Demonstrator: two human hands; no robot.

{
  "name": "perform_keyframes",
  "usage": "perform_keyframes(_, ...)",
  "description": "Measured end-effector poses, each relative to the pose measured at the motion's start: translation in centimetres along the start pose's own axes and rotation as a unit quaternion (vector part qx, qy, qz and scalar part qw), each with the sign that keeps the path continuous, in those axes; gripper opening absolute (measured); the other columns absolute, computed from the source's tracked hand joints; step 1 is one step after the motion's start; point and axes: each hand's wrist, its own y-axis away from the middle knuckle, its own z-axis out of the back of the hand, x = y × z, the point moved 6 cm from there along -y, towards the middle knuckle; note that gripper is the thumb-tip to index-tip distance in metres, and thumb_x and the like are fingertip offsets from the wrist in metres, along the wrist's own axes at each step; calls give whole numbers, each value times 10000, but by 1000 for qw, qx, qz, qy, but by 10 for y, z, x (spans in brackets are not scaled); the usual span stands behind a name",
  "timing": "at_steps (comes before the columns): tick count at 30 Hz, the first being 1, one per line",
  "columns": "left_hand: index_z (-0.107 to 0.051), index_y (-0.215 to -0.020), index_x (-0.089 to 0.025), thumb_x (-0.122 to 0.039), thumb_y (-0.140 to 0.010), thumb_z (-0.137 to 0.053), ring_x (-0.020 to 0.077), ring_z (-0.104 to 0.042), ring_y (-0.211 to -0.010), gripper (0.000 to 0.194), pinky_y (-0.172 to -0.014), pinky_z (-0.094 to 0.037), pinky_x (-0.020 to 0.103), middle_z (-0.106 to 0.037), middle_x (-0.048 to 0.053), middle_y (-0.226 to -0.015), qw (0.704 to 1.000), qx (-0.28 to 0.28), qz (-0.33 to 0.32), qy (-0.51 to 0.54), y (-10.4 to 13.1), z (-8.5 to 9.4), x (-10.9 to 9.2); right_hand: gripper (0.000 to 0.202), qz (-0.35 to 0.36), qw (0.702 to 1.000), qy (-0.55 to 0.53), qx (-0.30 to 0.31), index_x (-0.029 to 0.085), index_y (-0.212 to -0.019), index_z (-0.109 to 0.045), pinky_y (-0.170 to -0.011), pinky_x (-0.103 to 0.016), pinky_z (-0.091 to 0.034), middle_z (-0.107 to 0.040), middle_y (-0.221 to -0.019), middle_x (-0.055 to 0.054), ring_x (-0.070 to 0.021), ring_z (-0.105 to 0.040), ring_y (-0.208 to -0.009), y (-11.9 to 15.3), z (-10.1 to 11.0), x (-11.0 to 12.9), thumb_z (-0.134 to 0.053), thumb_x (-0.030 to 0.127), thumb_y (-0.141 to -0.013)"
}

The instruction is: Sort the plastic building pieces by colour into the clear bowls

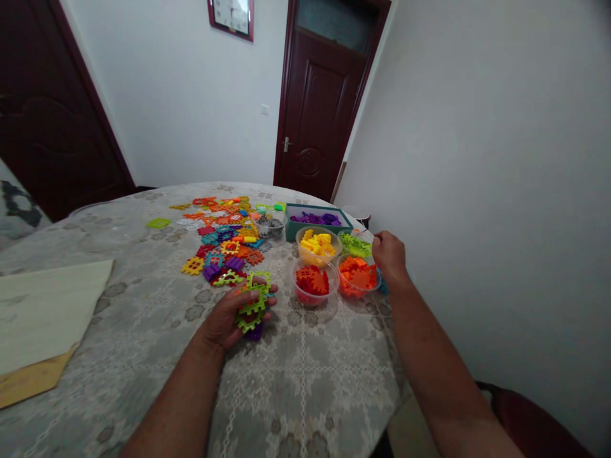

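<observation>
Bowl (344,250) of green pieces (356,244) lies just left of my right grip (389,256), closure unclear; left grip (228,313) clasps frames (259,299).

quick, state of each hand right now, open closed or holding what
Left hand: holding lime-green notched plastic pieces.
Right hand: fingers curled near the clear round plastic bowl of lime-green bits; whether closed on anything cannot be told.

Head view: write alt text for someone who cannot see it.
A left hand holds several toothed plastic pieces, light green uppermost, over a patterned tablecloth; the right hand is beside green pieces. Clear bowls hold red pieces, yellow pieces and orange pieces, near a teal box of purple pieces and a loose multicoloured pile.
</observation>
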Motion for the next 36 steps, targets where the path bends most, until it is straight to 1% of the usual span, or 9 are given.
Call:
perform_keyframes(3,-648,-1146,-185,-129,-748,-841,272,-796,-875,445,-648,-669,370,-789,165,-1158,1000,5,3,-3,0,-1,2,380,29,999,-42,-5,145,-1136,-796,-939,-370,-514,-805,-1118,-166,-282,-728,-1017,16,6,19,-464,243,-979)
perform_keyframes(6,-650,-1135,-177,-144,-748,-842,282,-792,-873,433,-645,-665,376,-792,172,-1118,1000,18,8,0,1,-3,4,337,104,980,-170,15,166,-1121,-791,-958,-374,-528,-808,-1110,-132,-268,-733,-1026,46,12,61,-509,280,-976)
perform_keyframes(9,-660,-1116,-179,-163,-755,-847,274,-785,-845,407,-641,-657,370,-794,170,-1094,999,42,13,7,4,-6,4,283,182,936,-283,104,198,-1135,-782,-921,-361,-558,-809,-1130,-94,-236,-743,-980,89,14,116,-571,305,-980)
perform_keyframes(13,-676,-1099,-191,-189,-766,-854,259,-777,-827,378,-633,-644,342,-791,150,-1083,997,75,23,5,7,-9,5,254,253,885,-330,212,192,-1178,-766,-880,-345,-573,-808,-1127,-85,-210,-750,-923,142,12,179,-609,271,-996)
perform_keyframes(18,-682,-1138,-182,-197,-769,-857,262,-779,-815,408,-625,-654,344,-778,122,-1034,994,103,28,-9,6,-9,8,213,237,858,-359,281,179,-1141,-759,-807,-311,-569,-798,-1008,-64,-191,-740,-856,170,-6,206,-614,186,-984)
perform_keyframes(23,-661,-1163,-178,-195,-793,-848,261,-787,-848,416,-660,-660,351,-790,144,-1075,993,114,40,-11,2,-7,9,181,155,849,-421,279,221,-1087,-752,-774,-289,-550,-761,-891,-3,-174,-709,-823,157,-12,186,-630,269,-961)
perform_keyframes(27,-659,-1111,-192,-202,-768,-880,232,-766,-787,408,-659,-653,362,-783,105,-1004,995,90,43,-26,3,-5,8,255,94,896,-397,177,208,-1101,-756,-741,-298,-529,-745,-873,-10,-182,-681,-784,109,4,141,-607,355,-955)
perform_keyframes(32,-670,-1098,-200,-240,-731,-922,225,-759,-764,447,-661,-660,384,-764,68,-954,997,53,38,-36,2,-4,6,302,54,982,-180,36,178,-1128,-768,-833,-333,-519,-785,-921,-65,-225,-706,-850,25,25,62,-566,299,-938)
perform_keyframes(36,-671,-1094,-197,-261,-725,-926,226,-758,-764,453,-657,-660,383,-759,68,-953,998,48,33,-36,1,-4,5,350,11,998,28,49,170,-1203,-767,-947,-326,-507,-804,-1167,-128,-251,-732,-1059,-22,18,10,-501,261,-994)
